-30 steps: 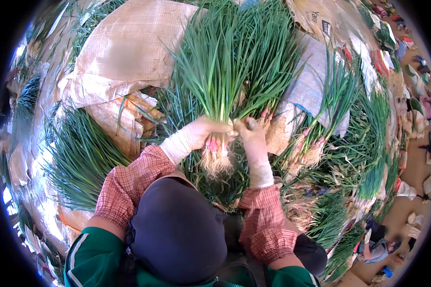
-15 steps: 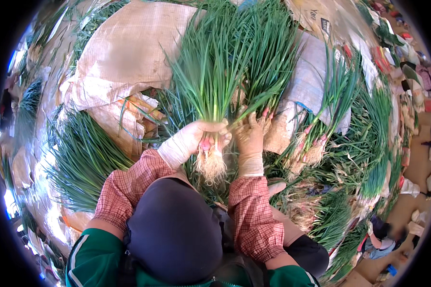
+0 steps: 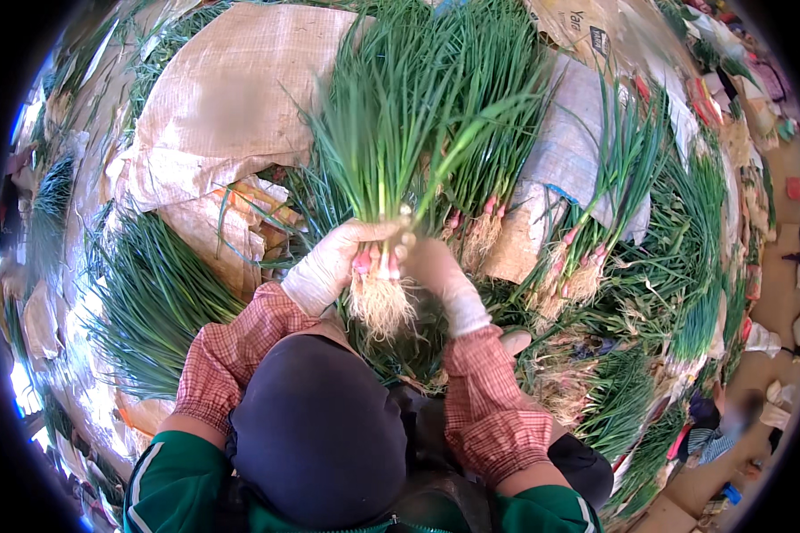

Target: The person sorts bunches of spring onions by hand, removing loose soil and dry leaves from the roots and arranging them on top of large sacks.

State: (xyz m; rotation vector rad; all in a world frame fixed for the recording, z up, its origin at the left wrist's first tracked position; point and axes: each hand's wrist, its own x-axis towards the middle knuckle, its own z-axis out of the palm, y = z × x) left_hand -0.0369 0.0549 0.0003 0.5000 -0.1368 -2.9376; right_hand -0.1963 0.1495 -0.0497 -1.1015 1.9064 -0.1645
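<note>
Compared with half a second ago, your right hand (image 3: 431, 265) is sitting further left, and the pink-bulbed onion bunch (image 3: 380, 197) is also hanging slightly further left.

Taking the bunch as the dial's centre, a green sheaf (image 3: 156, 302) is lying toward nine o'clock, well apart. A pale woven sack (image 3: 231, 98) is spreading toward half past ten, perhaps serving as a cover. Your left hand is curling its fingers around the bunch's stems just above the bulbs, probably so the roots are hanging free toward six while the leaves are fanning toward twelve. Your right hand is blurring beside it at three; you cannot tell whether it is pinching the stalk leaning toward one. Further right, a smaller bunch (image 3: 587, 240) is resting near three, roots facing your side.
</note>
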